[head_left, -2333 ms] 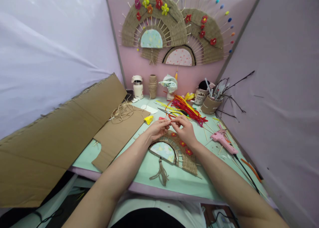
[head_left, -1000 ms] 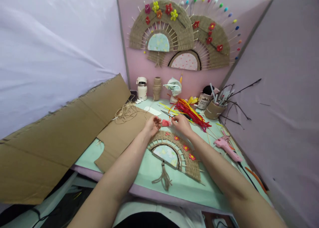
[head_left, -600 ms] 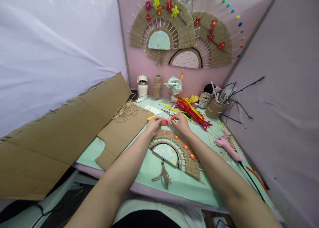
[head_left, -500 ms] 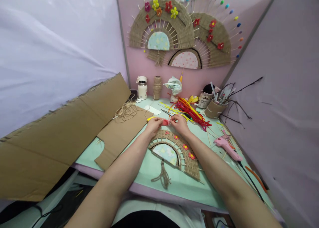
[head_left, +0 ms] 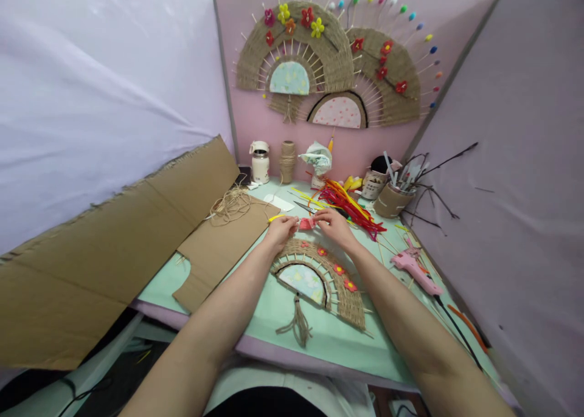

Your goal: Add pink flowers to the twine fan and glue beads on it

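Both my left hand (head_left: 283, 227) and my right hand (head_left: 330, 224) pinch a small pinkish-red piece (head_left: 306, 224), one at each end; its exact kind is too small to make out. It is held above the top edge of a woven twine fan (head_left: 350, 304). Red flowers with yellow centres (head_left: 339, 270) sit along the fan's right side, and a twine tassel (head_left: 301, 323) hangs at its lower end. Just beyond my fingers lie scissors (head_left: 303, 207), partly covered by my right hand. A yellow strip (head_left: 276, 218) shows beside my left hand.
Cardboard sheets (head_left: 228, 241) and loose twine (head_left: 232, 205) lie left. Red and yellow pipe cleaners (head_left: 349, 207) are behind my right hand. At right lies a pink glue gun (head_left: 417, 270) with its cable, near a pot of twigs (head_left: 395, 201). Finished fans (head_left: 337, 52) hang on the back wall.
My hands have drawn slightly apart, so more of the pinkish-red piece shows between them. The camera view has shifted a little. The fan stays where it was.
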A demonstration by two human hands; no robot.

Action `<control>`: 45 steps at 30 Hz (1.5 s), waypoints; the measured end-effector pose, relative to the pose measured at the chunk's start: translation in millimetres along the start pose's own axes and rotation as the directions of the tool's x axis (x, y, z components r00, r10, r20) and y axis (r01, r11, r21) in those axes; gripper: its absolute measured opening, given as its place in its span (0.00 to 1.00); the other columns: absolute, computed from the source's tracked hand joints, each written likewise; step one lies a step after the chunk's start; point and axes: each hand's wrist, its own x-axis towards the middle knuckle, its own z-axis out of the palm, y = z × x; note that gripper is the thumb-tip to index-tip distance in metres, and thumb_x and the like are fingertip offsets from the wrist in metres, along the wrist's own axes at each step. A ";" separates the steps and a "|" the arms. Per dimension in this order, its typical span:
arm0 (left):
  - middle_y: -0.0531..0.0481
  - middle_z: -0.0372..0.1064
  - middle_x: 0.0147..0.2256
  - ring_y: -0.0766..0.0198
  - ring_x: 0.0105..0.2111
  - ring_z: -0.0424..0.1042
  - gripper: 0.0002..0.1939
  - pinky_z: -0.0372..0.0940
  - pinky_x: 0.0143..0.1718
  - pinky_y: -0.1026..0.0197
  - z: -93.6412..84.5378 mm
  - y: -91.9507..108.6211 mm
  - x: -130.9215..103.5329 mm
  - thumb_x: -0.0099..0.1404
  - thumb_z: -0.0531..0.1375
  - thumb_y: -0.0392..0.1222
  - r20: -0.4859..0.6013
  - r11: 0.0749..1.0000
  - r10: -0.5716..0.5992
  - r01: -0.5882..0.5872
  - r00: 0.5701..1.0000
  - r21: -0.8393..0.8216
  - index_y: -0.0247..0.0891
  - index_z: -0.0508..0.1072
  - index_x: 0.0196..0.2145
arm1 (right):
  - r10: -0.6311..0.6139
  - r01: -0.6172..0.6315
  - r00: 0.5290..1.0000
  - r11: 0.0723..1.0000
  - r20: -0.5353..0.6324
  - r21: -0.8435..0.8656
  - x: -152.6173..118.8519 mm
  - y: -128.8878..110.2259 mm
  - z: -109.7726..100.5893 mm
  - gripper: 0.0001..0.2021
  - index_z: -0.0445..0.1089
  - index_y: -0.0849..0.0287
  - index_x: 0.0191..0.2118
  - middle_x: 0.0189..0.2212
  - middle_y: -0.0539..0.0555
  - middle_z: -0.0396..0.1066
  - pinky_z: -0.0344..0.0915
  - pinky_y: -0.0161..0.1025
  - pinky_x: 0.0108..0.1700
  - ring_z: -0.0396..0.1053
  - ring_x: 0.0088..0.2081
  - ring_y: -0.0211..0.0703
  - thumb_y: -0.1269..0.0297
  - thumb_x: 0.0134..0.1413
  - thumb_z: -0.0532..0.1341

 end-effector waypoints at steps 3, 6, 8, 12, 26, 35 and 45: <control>0.48 0.69 0.25 0.73 0.25 0.68 0.05 0.62 0.29 0.70 2.1 4.6 -1.8 0.57 0.61 0.28 -0.009 0.998 -0.031 0.031 0.999 -0.061 0.31 0.71 0.25 | 0.019 -0.019 0.999 1.000 -0.027 0.009 0.6 -2.4 -7.9 0.14 0.78 0.57 0.31 0.37 0.55 0.76 0.66 0.43 0.49 0.72 0.42 0.45 0.74 0.46 0.55; 0.48 0.69 0.25 0.73 0.24 0.67 0.09 0.61 0.25 0.72 4.1 10.1 -5.4 0.56 0.55 0.22 0.021 0.987 -0.089 0.091 0.996 -0.132 0.31 0.71 0.27 | 0.023 -0.022 0.999 1.000 -0.038 0.017 0.1 -5.6 -10.5 0.14 0.77 0.57 0.30 0.35 0.55 0.76 0.66 0.43 0.48 0.72 0.41 0.45 0.75 0.44 0.54; 0.50 0.66 0.23 0.75 0.21 0.64 0.11 0.59 0.21 0.73 4.5 14.0 -8.5 0.54 0.52 0.20 0.056 0.973 -0.133 0.141 0.990 -0.182 0.31 0.69 0.27 | 0.023 -0.022 0.998 1.000 -0.058 0.022 -1.5 -10.4 -11.8 0.14 0.77 0.57 0.31 0.36 0.55 0.76 0.66 0.44 0.48 0.72 0.41 0.45 0.75 0.45 0.54; 0.52 0.59 0.21 0.75 0.17 0.58 0.09 0.53 0.16 0.73 5.0 20.6 -14.9 0.56 0.50 0.24 0.155 0.936 -0.193 0.229 0.969 -0.267 0.31 0.67 0.25 | 0.004 0.000 0.998 0.999 -0.064 0.049 -11.2 -28.6 -15.4 0.13 0.76 0.57 0.32 0.36 0.55 0.76 0.66 0.42 0.46 0.72 0.41 0.44 0.74 0.48 0.53; 0.34 0.69 0.49 0.58 0.49 0.70 0.29 0.68 0.44 0.62 14.3 19.6 -32.1 0.70 0.41 0.55 0.331 0.846 -0.055 0.220 0.942 -0.485 0.29 0.73 0.42 | -0.304 0.277 0.942 0.944 -0.142 -0.182 -39.3 -60.0 -5.3 0.18 0.69 0.51 0.54 0.56 0.57 0.63 0.55 0.54 0.58 0.58 0.57 0.53 0.63 0.58 0.55; 0.35 0.66 0.53 0.53 0.53 0.67 0.35 0.66 0.49 0.53 13.1 19.4 -37.3 0.66 0.39 0.65 0.375 0.855 0.021 0.178 0.927 -0.487 0.33 0.70 0.48 | -0.357 0.374 0.927 0.872 0.110 -0.317 -46.8 -69.8 5.3 0.20 0.68 0.51 0.56 0.64 0.56 0.53 0.47 0.58 0.61 0.46 0.63 0.55 0.56 0.60 0.55; 0.31 0.68 0.49 0.47 0.53 0.66 0.40 0.65 0.48 0.47 14.8 22.3 -43.9 0.61 0.41 0.70 0.481 0.880 -0.040 0.259 0.876 -0.398 0.32 0.70 0.47 | -0.346 0.367 0.930 0.874 0.124 -0.318 -44.6 -66.0 0.4 0.22 0.63 0.53 0.59 0.65 0.57 0.51 0.44 0.59 0.63 0.43 0.65 0.56 0.56 0.62 0.52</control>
